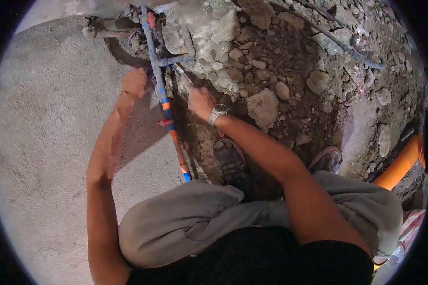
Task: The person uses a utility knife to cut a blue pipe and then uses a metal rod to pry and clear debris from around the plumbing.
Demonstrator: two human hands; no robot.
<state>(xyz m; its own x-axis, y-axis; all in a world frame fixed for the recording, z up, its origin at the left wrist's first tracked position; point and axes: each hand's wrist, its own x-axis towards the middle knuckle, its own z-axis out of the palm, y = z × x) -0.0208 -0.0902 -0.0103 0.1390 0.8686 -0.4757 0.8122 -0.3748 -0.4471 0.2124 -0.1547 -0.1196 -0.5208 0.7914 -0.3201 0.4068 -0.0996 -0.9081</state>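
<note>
A long pipe [166, 109] with blue and orange sections runs up through a trench, and a short bluish branch pipe [177, 60] joins it near the top. My left hand [136, 81] is closed at the concrete edge, just left of the pipe; I cannot tell what its fingers hold. On the other side, my right hand [202, 102], with a watch [219, 113] at the wrist, is closed around a thin pale tool [182, 74]. The tool's far end reaches up to the branch pipe. Lower down, a red piece [164, 122] sticks out across the pipe.
Rough concrete [57, 128] spreads over the left side. Broken stones [263, 108] and soil fill the right, with a dark cable [340, 42] above. A thick orange pipe [398, 164] lies at far right. My shoe [230, 159] stands beside the blue-orange pipe.
</note>
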